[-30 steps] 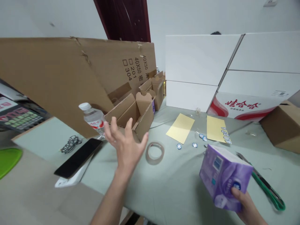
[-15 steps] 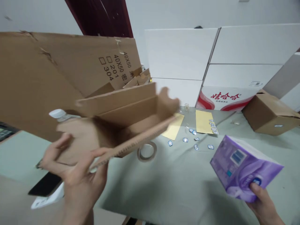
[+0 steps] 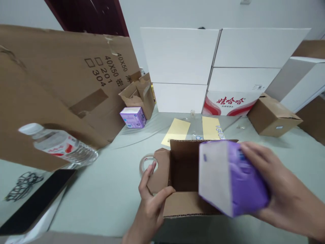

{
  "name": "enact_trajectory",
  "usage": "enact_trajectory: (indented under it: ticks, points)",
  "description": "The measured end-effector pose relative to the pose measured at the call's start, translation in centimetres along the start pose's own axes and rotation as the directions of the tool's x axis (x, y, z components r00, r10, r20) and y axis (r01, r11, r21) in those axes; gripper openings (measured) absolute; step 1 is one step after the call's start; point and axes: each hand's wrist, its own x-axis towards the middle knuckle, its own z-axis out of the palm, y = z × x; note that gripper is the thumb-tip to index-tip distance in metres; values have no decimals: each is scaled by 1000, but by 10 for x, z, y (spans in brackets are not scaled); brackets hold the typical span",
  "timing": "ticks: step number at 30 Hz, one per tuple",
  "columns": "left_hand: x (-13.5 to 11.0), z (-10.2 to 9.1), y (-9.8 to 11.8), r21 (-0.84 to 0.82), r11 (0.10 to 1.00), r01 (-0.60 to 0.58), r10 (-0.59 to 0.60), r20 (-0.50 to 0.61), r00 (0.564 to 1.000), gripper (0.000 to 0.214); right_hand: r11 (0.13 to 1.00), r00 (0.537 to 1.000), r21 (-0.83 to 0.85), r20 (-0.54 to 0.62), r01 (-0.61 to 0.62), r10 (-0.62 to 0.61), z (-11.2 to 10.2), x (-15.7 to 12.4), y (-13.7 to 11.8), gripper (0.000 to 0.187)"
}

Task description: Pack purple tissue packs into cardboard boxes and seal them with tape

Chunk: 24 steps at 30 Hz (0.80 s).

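A small open cardboard box (image 3: 180, 176) stands on the pale green table (image 3: 106, 189) in front of me. My left hand (image 3: 149, 206) grips its near left corner, thumb on the front wall and a finger on the side flap. My right hand (image 3: 281, 196) is closed around a purple tissue pack (image 3: 228, 179), holding it tilted at the box's right side, its white end over the opening.
A tape roll (image 3: 145, 162) lies just left of the box. A second purple pack (image 3: 133, 117) sits by an open carton (image 3: 138, 96). A water bottle (image 3: 58, 145), phone (image 3: 33, 201), yellow sheets (image 3: 177, 130), big cardboard sheet (image 3: 50, 84), white cartons (image 3: 203, 67) and brown box (image 3: 271, 115) surround.
My left hand picked up the small box from the left and set it down in front of me. My right hand brought the purple pack from the right to the box's opening.
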Motion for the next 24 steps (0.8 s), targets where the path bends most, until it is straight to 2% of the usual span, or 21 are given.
enact_trajectory:
  ticks: [2, 3, 5, 6, 7, 9, 10, 11, 12, 13, 16, 19, 21, 24]
  points:
    - [-2, 1, 3, -42, 999, -18, 17, -29, 999, 33, 990, 987, -92, 132, 108, -96, 8, 18, -4, 93]
    - [-4, 2, 5, -73, 997, -17, 15, -41, 999, 31, 978, 971, -125, 195, 165, -139, 10, 23, -5, 96]
    - [-6, 6, 7, -143, 990, 4, -14, -68, 998, 20, 961, 945, -135, 260, 241, -200, 8, 24, -4, 88]
    - [-7, 9, 6, -175, 984, 16, -31, -80, 996, 15, 966, 947, -116, 254, 231, -196, 5, 21, -1, 78]
    - [-8, 11, 5, -203, 979, 19, -38, -88, 995, 13, 980, 965, -91, 211, 176, -154, 1, 16, 6, 67]
    - [-8, 16, 1, -250, 968, -28, 5, -92, 996, 14, 998, 997, 1, 24, -67, 67, -3, 3, 28, 53]
    - [-7, 18, -2, -277, 959, -66, 42, -90, 995, 15, 975, 975, 95, -80, -200, 208, -1, -4, 42, 51]
    - [-5, 19, -4, -311, 946, -95, 71, -85, 994, 15, 924, 927, 216, -141, -315, 349, 3, -10, 57, 51]
    - [-3, 20, -6, -347, 931, -110, 87, -82, 993, 15, 856, 880, 351, -148, -379, 451, 10, -16, 71, 52]
    - [-1, 21, -7, -381, 918, -110, 85, -81, 993, 17, 780, 854, 470, -96, -413, 511, 19, -21, 83, 56]
    - [8, 23, -5, -399, 915, -53, 19, -91, 996, 26, 595, 858, 676, 109, -434, 502, 52, -26, 99, 72]
    - [18, 27, 0, -328, 944, -25, -16, -120, 993, 28, 511, 870, 755, 157, -411, 467, 74, -19, 88, 80]
    - [25, 32, 3, -316, 947, 59, -116, -164, 980, 23, 487, 875, 774, 176, -406, 451, 78, -13, 79, 68]
    - [35, 39, 5, -338, 915, 218, -305, -230, 924, 40, 508, 893, 770, 172, -385, 415, 75, -9, 78, 32]
